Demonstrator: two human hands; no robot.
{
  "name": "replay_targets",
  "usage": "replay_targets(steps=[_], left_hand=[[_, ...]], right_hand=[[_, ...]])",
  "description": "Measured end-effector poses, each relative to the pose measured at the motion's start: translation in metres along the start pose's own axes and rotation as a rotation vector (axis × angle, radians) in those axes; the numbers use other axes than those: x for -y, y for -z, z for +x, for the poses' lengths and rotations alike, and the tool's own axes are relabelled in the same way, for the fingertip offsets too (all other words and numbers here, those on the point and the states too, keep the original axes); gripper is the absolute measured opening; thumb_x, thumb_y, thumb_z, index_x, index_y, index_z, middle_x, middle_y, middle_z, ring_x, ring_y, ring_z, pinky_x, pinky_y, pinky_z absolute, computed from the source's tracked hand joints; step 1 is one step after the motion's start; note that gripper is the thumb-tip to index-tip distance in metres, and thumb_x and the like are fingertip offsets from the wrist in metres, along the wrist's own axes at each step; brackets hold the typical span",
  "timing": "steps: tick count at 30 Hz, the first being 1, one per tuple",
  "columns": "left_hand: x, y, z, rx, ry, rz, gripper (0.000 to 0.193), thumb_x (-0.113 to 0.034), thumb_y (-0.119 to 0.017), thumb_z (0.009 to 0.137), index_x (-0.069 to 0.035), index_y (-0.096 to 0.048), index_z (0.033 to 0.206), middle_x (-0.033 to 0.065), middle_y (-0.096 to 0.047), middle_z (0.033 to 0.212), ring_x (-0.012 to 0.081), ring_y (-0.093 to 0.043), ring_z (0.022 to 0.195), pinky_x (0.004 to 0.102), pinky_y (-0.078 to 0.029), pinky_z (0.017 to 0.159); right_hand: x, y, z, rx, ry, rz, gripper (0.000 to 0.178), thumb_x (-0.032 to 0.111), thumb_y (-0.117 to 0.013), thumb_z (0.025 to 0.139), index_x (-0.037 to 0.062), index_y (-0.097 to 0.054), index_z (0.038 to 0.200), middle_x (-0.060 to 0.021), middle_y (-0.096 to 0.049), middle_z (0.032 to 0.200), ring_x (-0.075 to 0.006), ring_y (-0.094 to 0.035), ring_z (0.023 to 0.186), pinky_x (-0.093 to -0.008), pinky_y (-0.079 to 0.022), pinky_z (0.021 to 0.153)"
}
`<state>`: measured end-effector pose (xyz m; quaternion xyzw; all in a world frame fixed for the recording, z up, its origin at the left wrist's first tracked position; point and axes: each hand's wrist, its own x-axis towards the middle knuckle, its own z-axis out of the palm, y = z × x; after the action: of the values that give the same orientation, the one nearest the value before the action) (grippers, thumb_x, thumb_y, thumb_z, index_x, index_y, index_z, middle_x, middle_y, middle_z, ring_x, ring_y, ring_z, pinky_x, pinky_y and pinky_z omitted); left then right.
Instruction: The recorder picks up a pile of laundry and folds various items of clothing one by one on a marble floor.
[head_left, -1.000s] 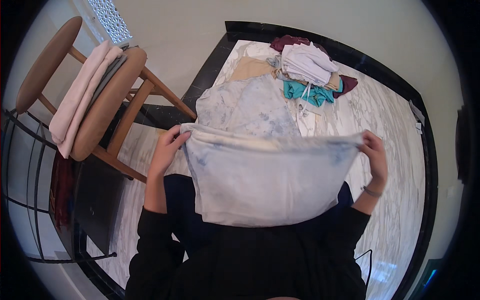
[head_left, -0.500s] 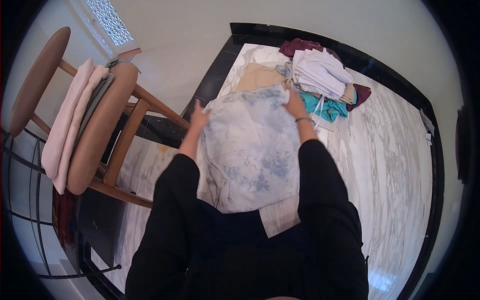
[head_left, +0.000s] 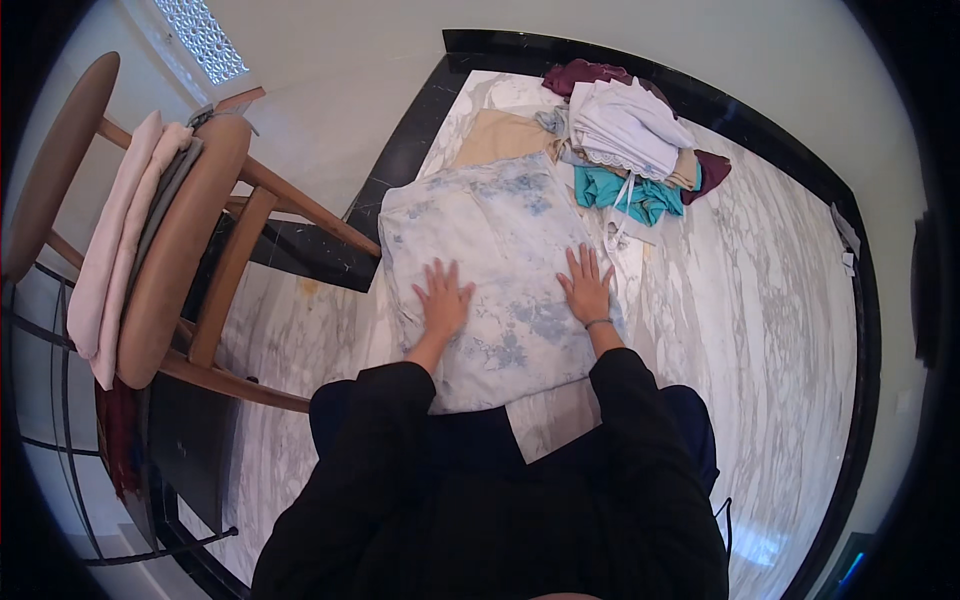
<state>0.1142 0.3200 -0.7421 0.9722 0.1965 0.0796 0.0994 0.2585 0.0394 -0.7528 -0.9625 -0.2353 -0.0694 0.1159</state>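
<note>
A folded pale cloth with blue-grey blotches and floral marks lies spread on the marble floor in front of my knees. My left hand rests flat on its left half, fingers spread. On the right half, close to the edge, my right hand presses flat too, fingers apart and a thin band at the wrist. Neither hand grips anything. Beyond the cloth's far edge lies a beige cloth, partly covered by it.
Back right stands a heap of clothes: white folded garments, a teal garment and maroon cloth. At left, a wooden chair carries folded pink cloth. A black metal rack stands beside it.
Both hands have let go of the cloth's far corners and come nearer to me, now lying flat on it. The cloth has settled flatter on the floor.
</note>
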Motion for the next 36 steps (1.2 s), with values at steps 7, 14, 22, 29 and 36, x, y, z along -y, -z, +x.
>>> replay_targets(steps=[7,14,22,29,36], left_hand=[[-0.073,-0.014,-0.076,0.013,-0.322,-0.106,0.067,-0.048,-0.045,0.099,-0.014,-0.029,0.155,0.0175,-0.016,0.163,0.0361,-0.012,0.151,0.0675,-0.011,0.114],[-0.077,-0.014,-0.124,-0.121,0.07,-0.153,0.063,-0.047,-0.045,0.1,-0.019,-0.032,0.154,0.0104,-0.021,0.163,0.0315,-0.015,0.151,0.0642,-0.01,0.116],[-0.016,0.01,-0.132,-0.044,0.823,-0.051,0.069,-0.054,-0.042,0.099,-0.025,-0.022,0.158,0.0167,-0.004,0.165,0.0439,0.002,0.15,0.0806,-0.002,0.105],[-0.095,0.031,-0.162,0.484,-0.136,-0.053,0.087,-0.071,-0.047,0.088,-0.03,-0.016,0.158,0.015,0.004,0.166,0.0471,0.005,0.149,0.0828,-0.001,0.102],[-0.095,0.029,-0.168,0.167,-0.216,0.07,0.069,-0.024,-0.071,0.082,-0.031,-0.043,0.145,0.0067,-0.033,0.157,0.0344,-0.033,0.142,0.0673,-0.04,0.099]], right_hand=[[0.041,0.023,-0.087,0.034,0.215,0.086,0.071,0.053,-0.046,0.097,0.0166,-0.03,0.155,-0.0098,-0.019,0.164,-0.0275,-0.016,0.151,-0.0686,-0.007,0.114],[0.051,0.026,-0.119,0.002,0.199,0.101,0.068,0.055,-0.047,0.096,0.0227,-0.031,0.155,-0.0075,-0.021,0.164,-0.0271,-0.016,0.151,-0.0677,-0.004,0.115],[0.009,0.035,-0.136,0.019,-0.305,-0.067,0.07,0.06,-0.042,0.097,0.027,-0.026,0.157,-0.0083,-0.013,0.165,-0.0316,-0.012,0.151,-0.0753,-0.002,0.11],[0.004,0.06,-0.122,0.294,-0.645,0.066,0.084,0.057,-0.055,0.091,0.0195,-0.019,0.158,-0.0207,-0.016,0.161,-0.0363,-0.018,0.148,-0.0765,-0.03,0.097],[-0.013,0.067,-0.125,0.377,-0.636,0.241,0.045,0.025,-0.054,0.09,0.0057,-0.057,0.13,-0.0214,-0.064,0.124,-0.0425,-0.063,0.111,-0.0557,-0.053,0.086]])
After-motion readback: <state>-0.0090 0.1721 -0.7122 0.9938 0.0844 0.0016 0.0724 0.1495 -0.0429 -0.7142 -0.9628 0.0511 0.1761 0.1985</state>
